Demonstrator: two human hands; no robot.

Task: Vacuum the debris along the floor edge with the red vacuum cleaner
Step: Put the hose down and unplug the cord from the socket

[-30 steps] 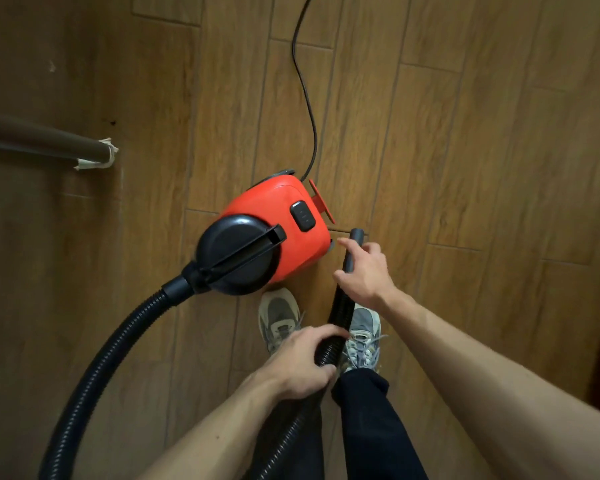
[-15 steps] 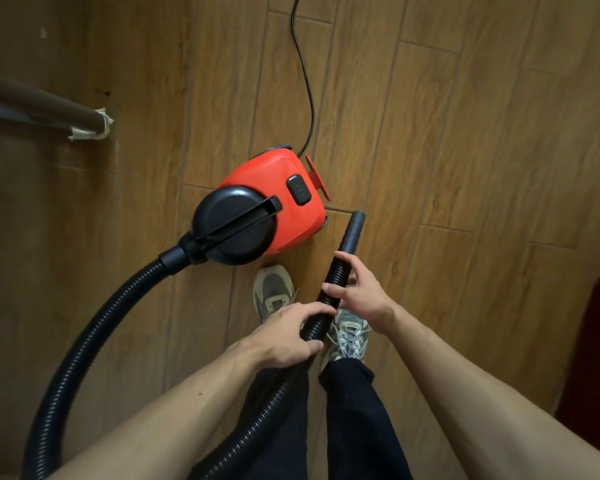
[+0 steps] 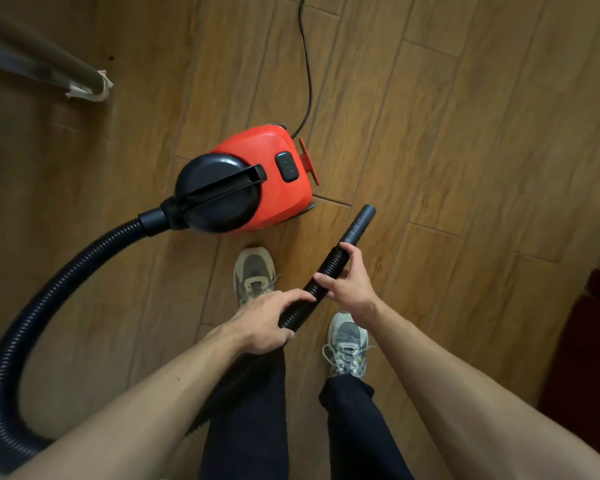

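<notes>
Wood-look plank floor [image 3: 465, 133] fills my view, dim toward the left side.

Both hands hold the black ribbed hose [image 3: 317, 278]. My feed shows the left hand [image 3: 264, 320] lower on it, fingers curled over the top and thumb tucked beneath, clasping it above the left trouser leg. The right hand [image 3: 350, 285] grips further up, with the thumb on the ribs and the fingers wrapped round from the right. The index finger reaches the start of the smooth nozzle [image 3: 361, 223]. The two hands lie close, a short run of ribs bare between them.

The hose's free end runs diagonally from lower left to upper right, and the nozzle mouth points away from the person, toward the floor ahead and rightward. Behind the left hand the hose drops out of sight, then loops wide round the left and joins the vacuum [image 3: 284, 199] at its black dome.

The vacuum sits on the floor just ahead of the left shoe [image 3: 253, 271], near the nozzle but apart from it. Its long axis also runs lower left to upper right, hose port nearest me. A black switch [image 3: 286, 166] on the red shell bears faint marks I cannot read. The cord [image 3: 307, 64] leaves the far end and runs off the top edge.

A dark pole [image 3: 49, 60] with a taped end lies at upper left.
</notes>
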